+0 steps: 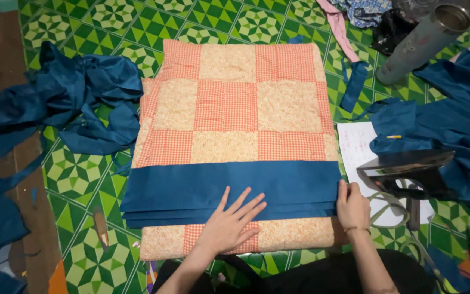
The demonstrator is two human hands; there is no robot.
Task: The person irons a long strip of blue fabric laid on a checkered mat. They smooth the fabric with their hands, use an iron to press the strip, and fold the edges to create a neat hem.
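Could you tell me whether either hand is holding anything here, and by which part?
The right hand pinches the right end of the folded blue cloth; the left hand only lies flat on its near edge, gripping nothing.

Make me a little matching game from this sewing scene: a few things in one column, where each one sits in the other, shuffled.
Things:
1. folded blue fabric strip
2. dark flat iron
3. grey metal cylinder
4. crumpled heap of blue cloth

Places:
A. top right, lying on the green patterned floor
B. left of the orange checked quilted pad
C. under both hands, the left hand and the right hand
D. right of the pad, on white paper

Pairs: 1-C, 2-D, 3-A, 4-B
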